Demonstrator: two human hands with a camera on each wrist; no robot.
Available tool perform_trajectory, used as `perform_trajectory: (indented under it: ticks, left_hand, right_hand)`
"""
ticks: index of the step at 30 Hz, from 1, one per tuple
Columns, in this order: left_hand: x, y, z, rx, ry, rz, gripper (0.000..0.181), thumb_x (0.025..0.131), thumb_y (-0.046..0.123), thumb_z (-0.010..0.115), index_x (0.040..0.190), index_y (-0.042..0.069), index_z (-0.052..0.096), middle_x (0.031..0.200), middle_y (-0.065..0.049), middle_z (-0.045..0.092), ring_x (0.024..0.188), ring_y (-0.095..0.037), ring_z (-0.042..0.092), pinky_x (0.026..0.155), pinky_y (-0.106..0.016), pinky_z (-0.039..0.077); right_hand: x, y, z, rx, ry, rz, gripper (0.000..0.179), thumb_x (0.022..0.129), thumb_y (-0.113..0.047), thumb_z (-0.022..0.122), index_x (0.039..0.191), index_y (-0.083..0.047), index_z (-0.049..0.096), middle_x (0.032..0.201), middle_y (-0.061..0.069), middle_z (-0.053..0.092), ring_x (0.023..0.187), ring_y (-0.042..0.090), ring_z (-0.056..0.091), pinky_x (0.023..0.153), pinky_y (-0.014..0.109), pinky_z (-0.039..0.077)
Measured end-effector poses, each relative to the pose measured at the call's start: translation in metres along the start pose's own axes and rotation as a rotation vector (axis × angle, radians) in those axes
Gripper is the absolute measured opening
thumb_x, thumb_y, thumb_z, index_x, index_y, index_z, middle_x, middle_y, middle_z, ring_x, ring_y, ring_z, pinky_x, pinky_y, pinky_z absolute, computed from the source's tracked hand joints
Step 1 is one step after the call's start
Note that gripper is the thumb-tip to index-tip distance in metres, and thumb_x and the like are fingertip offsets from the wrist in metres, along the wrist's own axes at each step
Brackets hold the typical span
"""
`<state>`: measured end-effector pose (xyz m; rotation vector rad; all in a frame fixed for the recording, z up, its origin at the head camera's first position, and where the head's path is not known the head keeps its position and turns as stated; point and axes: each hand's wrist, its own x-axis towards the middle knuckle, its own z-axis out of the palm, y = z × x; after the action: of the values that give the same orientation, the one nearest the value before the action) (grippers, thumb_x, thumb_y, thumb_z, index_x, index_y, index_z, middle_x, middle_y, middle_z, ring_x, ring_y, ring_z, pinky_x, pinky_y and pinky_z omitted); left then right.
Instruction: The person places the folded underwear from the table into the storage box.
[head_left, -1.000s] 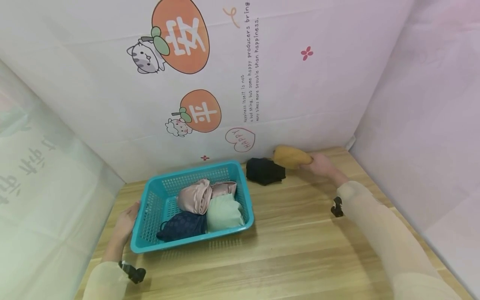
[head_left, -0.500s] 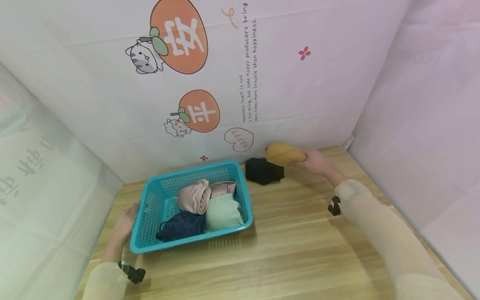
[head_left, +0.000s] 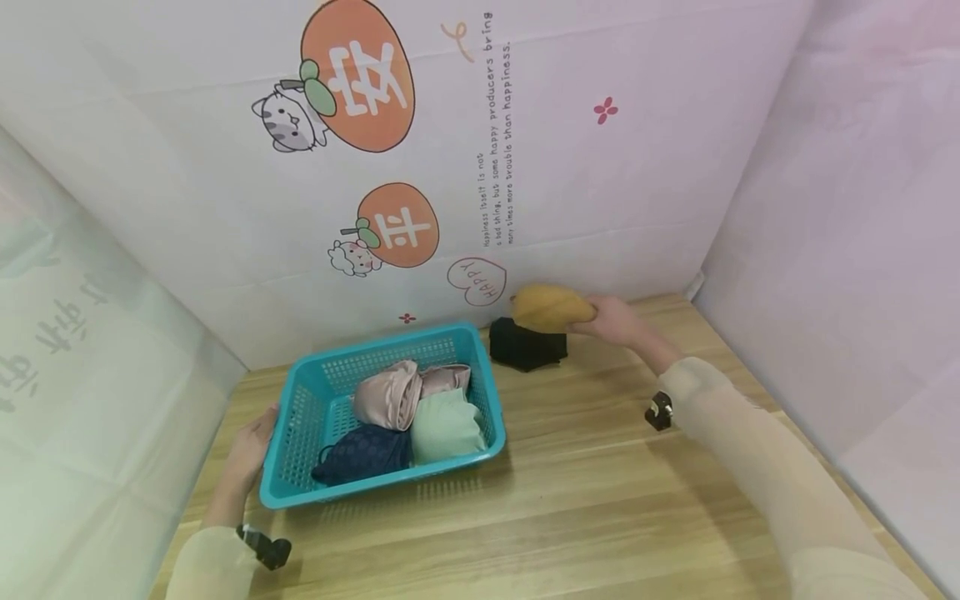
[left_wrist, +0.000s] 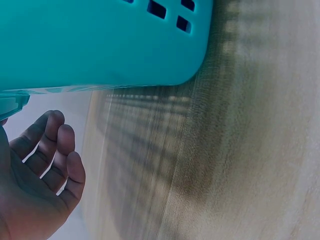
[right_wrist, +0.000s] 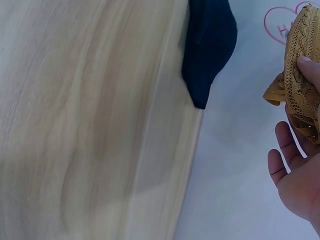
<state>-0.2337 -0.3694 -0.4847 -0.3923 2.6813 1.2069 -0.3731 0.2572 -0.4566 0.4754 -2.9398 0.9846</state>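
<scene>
My right hand (head_left: 618, 323) pinches a folded mustard lace bra (head_left: 551, 307), thumb on its face, a strap loop hanging out in the right wrist view. The bra is held up by the back wall, over a folded black garment (head_left: 525, 350) on the table. My left hand (head_left: 247, 446) is at the left side of a turquoise plastic basket (head_left: 272, 467). In the left wrist view its fingers are loosely bent below the rim, apart from the wall; the thumb is mostly hidden. Inside the basket lie dusty-pink satin pieces (head_left: 388, 396), a mint-green piece (head_left: 448, 429) and a navy piece (head_left: 367, 454).
The wood-grain table (head_left: 555, 517) meets a printed white back wall (head_left: 547, 183) just behind the black garment. Pale side walls (head_left: 847, 250) close in left and right. A small black wrist camera (head_left: 660, 411) is strapped to the right forearm.
My right hand has carried the mustard bra leftward, so that it now partly covers the black garment in the head view. The left hand and the basket have stayed put.
</scene>
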Motion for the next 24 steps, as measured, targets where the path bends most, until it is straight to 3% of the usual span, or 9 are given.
perform_trajectory:
  ticks: [8, 24]
  left_hand:
    - [-0.002, -0.003, 0.002, -0.003, 0.001, -0.003, 0.099, 0.097, 0.074, 0.01, 0.154, -0.006, 0.025, 0.153, -0.036, 0.034, 0.136, -0.053, 0.043, 0.107, -0.06, 0.045]
    - [-0.002, 0.0, 0.001, -0.015, 0.004, 0.002, 0.101, 0.096, 0.075, 0.01, 0.155, -0.005, 0.022, 0.154, -0.036, 0.031, 0.138, -0.053, 0.041, 0.11, -0.06, 0.042]
  right_hand:
    - [0.003, -0.02, 0.004, 0.006, 0.012, -0.053, 0.034, 0.084, -0.043, 0.078, 0.102, -0.015, 0.07, 0.092, 0.003, 0.071, 0.082, 0.02, 0.062, 0.074, 0.035, 0.053]
    - [0.011, -0.064, 0.009, -0.01, 0.023, -0.139, 0.03, 0.082, -0.043, 0.079, 0.093, -0.016, 0.071, 0.086, 0.001, 0.071, 0.08, 0.018, 0.062, 0.076, 0.037, 0.053]
